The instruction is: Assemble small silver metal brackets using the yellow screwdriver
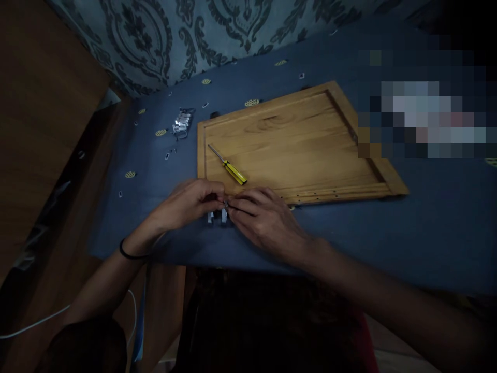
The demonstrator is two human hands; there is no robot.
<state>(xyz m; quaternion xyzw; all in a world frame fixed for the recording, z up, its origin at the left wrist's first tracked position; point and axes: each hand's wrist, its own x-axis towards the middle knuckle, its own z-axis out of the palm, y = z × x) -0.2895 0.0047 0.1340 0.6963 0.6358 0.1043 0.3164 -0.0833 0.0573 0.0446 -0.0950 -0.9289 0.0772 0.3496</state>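
Observation:
A framed wooden panel (279,140) lies flat on the blue patterned cloth. At its near left edge, my left hand (194,202) is closed in a pinch on a small metal fitting (225,204). My right hand (267,220) meets it from the other side, its fingertips pressed together on the same fitting, most of which the fingers hide. Just below the fingertips, two silvery metal pieces (224,216) jut out past the panel's edge. On the panel, above my hands, rests a screwdriver (235,172) with a yellow and black handle, its shaft pointing up and left.
Several shiny metal fittings (181,123) lie in a group left of the panel, with tiny dark bits (173,150) nearby. Small holes (317,196) dot the panel's near edge. A patterned wall (229,31) rises behind; wooden furniture (46,98) stands at left. The right side is blurred out.

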